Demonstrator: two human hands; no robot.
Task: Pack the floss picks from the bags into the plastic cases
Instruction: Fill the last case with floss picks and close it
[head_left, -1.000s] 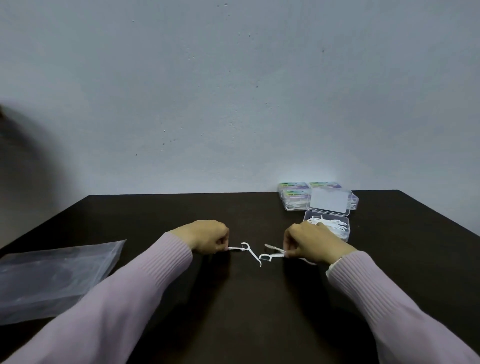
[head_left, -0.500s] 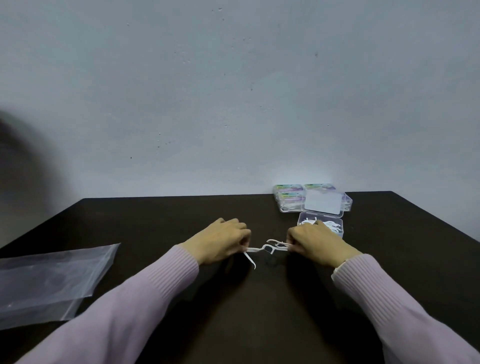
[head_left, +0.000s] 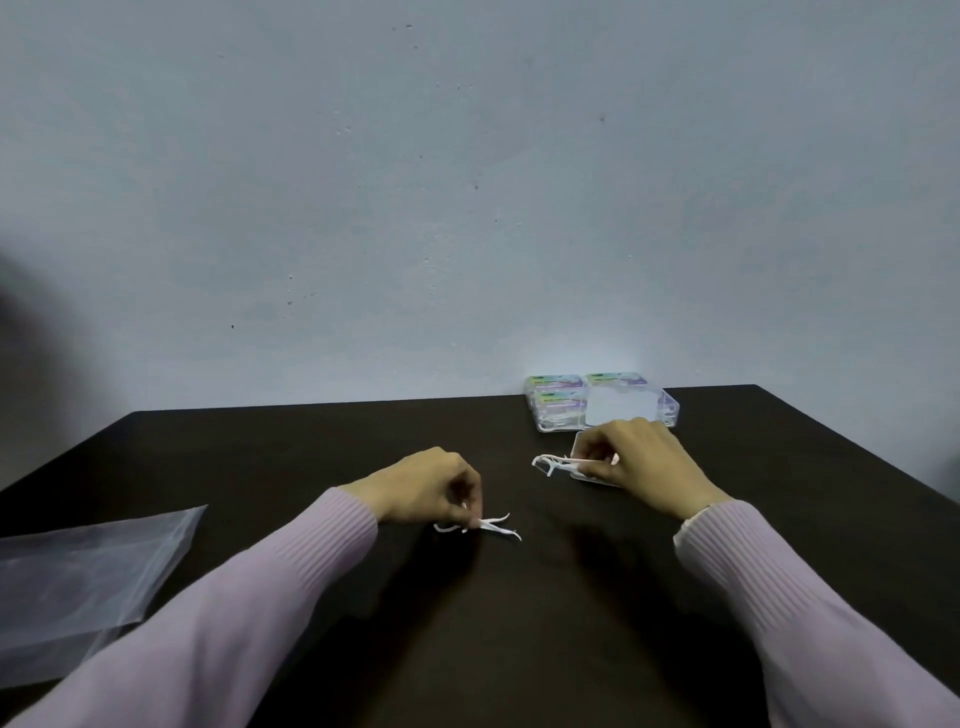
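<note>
Two hands pinch white plastic floss picks: left hand (head_left: 426, 488) grip on a few (head_left: 485, 526) at the dark tabletop (head_left: 311, 447), right hand (head_left: 639, 462) grip on others (head_left: 553, 462) over an open clear plastic case (head_left: 584, 475).

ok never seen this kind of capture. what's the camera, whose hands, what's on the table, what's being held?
No machine here: a person in lilac sleeves works with bare hands. The single picture comes from a wide-angle camera worn on the head, looking forward and down. The left hand pinches a few white floss picks low against the dark table. The right hand holds another small bunch of picks over an open clear case, which it mostly hides. Behind that, by the wall, sit closed cases with colourful labels. A clear plastic bag lies flat at far left.
</note>
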